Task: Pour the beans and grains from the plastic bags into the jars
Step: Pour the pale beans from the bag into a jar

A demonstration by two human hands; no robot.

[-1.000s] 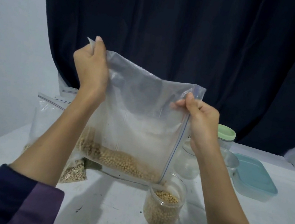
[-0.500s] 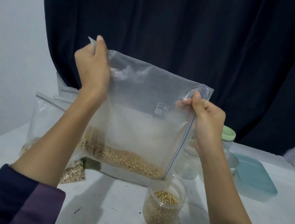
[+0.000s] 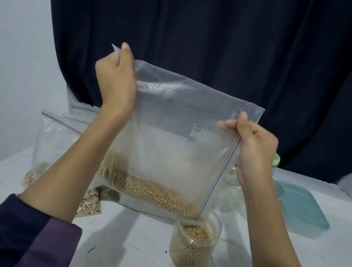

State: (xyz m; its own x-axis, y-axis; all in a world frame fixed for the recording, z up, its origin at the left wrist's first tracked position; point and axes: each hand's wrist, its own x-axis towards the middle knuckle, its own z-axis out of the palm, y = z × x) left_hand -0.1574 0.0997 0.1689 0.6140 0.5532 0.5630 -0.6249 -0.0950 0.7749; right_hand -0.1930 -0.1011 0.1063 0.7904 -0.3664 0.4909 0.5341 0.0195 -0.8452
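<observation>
Fingers of the left hand (image 3: 116,81) are curled tight round the upper left corner of a clear zip bag (image 3: 176,138), the thumb standing up along the plastic, while the right hand (image 3: 254,151) pinches the bag's right edge between thumb and bent fingers just beside the blue zip line. Between the two hands the bag hangs in the air above the table (image 3: 127,253), its top edge sloping down toward the right hand and the left corner held higher. Pale round beans (image 3: 151,193) lie in a band along the bag's lower edge, gathered toward the lower right corner, which sits just over the mouth of an open clear jar (image 3: 193,246). That jar stands upright on the table and is filled most of the way with the same beans. Behind the left forearm, other zip bags (image 3: 51,147) with grains in their bottoms lean at the table's far left. Behind the right hand stands a clear jar with a pale green lid (image 3: 276,160), mostly hidden, and near it on the right rests a shallow box with a teal lid (image 3: 300,205). A dark curtain (image 3: 210,34) hangs behind the table.
</observation>
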